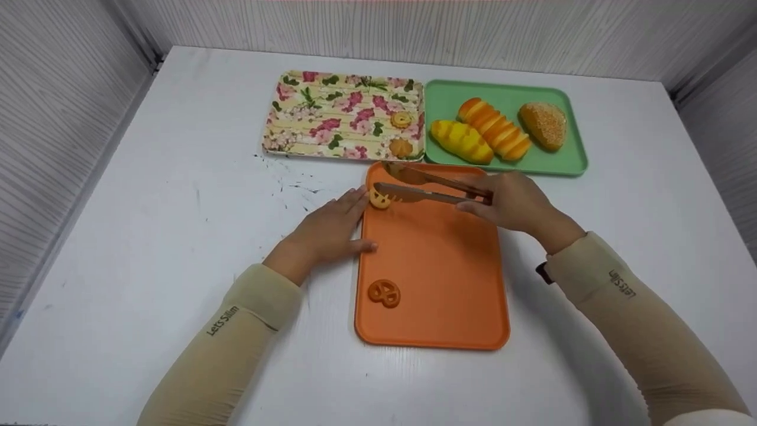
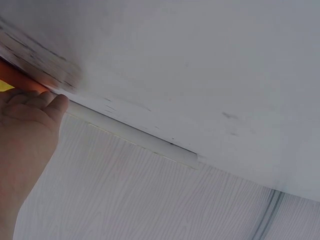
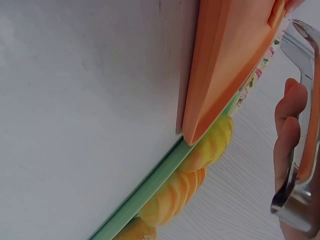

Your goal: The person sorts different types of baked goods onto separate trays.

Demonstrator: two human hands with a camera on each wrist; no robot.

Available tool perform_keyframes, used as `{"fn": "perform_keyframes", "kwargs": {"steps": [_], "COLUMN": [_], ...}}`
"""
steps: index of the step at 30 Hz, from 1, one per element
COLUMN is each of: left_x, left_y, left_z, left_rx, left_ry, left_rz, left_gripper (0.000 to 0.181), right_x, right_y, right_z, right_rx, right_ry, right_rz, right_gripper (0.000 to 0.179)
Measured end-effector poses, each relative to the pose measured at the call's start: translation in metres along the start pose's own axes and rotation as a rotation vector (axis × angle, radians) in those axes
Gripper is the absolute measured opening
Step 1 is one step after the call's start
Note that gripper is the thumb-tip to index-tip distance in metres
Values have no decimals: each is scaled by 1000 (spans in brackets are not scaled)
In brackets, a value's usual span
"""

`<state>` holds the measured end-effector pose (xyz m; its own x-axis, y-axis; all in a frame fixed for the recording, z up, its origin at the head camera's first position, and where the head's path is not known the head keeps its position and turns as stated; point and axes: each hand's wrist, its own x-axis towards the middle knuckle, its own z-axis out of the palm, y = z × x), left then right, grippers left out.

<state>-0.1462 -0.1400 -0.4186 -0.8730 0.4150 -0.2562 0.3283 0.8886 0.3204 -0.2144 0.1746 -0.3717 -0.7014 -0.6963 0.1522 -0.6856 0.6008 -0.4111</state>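
Note:
My right hand [image 1: 523,204] holds a pair of metal tongs [image 1: 423,195] with the two arms spread apart. The tongs' tips are over the far left corner of an orange tray [image 1: 440,284], and the lower tip is at a light pretzel-shaped cookie [image 1: 378,201]. A darker brown pretzel-shaped cookie [image 1: 384,291] lies at the tray's near left. My left hand [image 1: 325,231] rests along the tray's left edge, fingers extended and thumb over the rim. In the right wrist view, fingers wrap the tongs [image 3: 316,110]; whether the tips touch the cookie is hard to tell.
Behind the orange tray stands a floral tray [image 1: 331,109] with a round cookie [image 1: 401,120] and a flower-shaped cookie [image 1: 400,148]. Beside it, a green tray [image 1: 502,92] bears a yellow bread [image 1: 461,142], an orange ridged bread [image 1: 497,130] and a sesame-topped bun [image 1: 543,125]. Walls enclose the white table [image 1: 154,195].

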Motion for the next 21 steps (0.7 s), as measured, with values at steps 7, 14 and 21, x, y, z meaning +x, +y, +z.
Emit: {"fn": "perform_keyframes", "kwargs": {"steps": [7, 14, 21], "left_x": [-1, 0, 1], "left_y": [0, 1, 1], "left_z": [0, -1, -1], "left_rx": [-16, -13, -10], "left_ry": [-4, -6, -14], "left_rz": [-14, -35, -32], "left_gripper": [94, 96, 94], "right_x": [9, 17, 24], "right_y": [-7, -6, 3], "right_z": [5, 2, -3], "right_rx": [-44, -94, -83], "right_ry": [-94, -143, -192], "right_rz": [3, 23, 0], "right_gripper": [50, 50, 50]}}
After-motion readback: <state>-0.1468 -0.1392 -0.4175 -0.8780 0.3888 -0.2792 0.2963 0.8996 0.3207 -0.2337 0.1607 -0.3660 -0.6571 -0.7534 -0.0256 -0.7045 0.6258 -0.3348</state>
